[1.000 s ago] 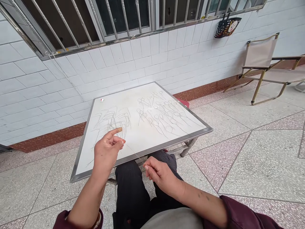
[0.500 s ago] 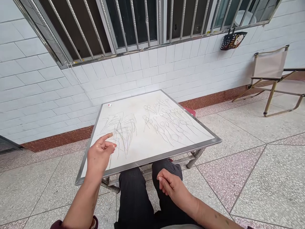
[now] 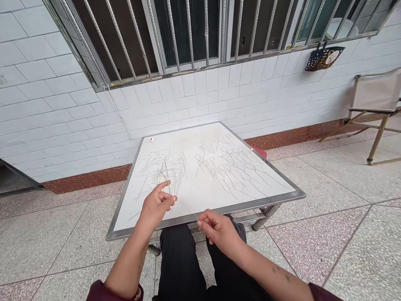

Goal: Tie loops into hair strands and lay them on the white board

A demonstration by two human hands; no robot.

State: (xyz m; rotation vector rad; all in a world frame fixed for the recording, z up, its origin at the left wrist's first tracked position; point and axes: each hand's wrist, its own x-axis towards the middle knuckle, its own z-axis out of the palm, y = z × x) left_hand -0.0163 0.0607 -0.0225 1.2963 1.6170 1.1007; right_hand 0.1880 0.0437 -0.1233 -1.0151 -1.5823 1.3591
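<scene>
My left hand [image 3: 155, 207] is over the near left part of the white table, with thumb and fingertips pinched on one end of a thin wire-like strand [image 3: 185, 205]. Its index finger stretches out above the pinch. From there the pale strand runs down toward my right hand [image 3: 219, 229], closed at the table's front edge with thumb against index finger on the other end. Loose bent strands [image 3: 180, 167] lie under and beyond my left hand. Across the right half are several strands with a loop [image 3: 239, 186] in each. What they are made of cannot be told.
The white table [image 3: 200, 188] has a grey metal rim and stands against a white tiled wall [image 3: 175, 102]. A small red-and-white object [image 3: 152, 140] sits at its far left corner. A folding chair [image 3: 376, 94] is at right; a dark basket [image 3: 324, 57] hangs from the window bars.
My right hand has risen from over my knee to the table edge, nearer my left hand. The left hand has shifted right and lower. The whole view has swung slightly left.
</scene>
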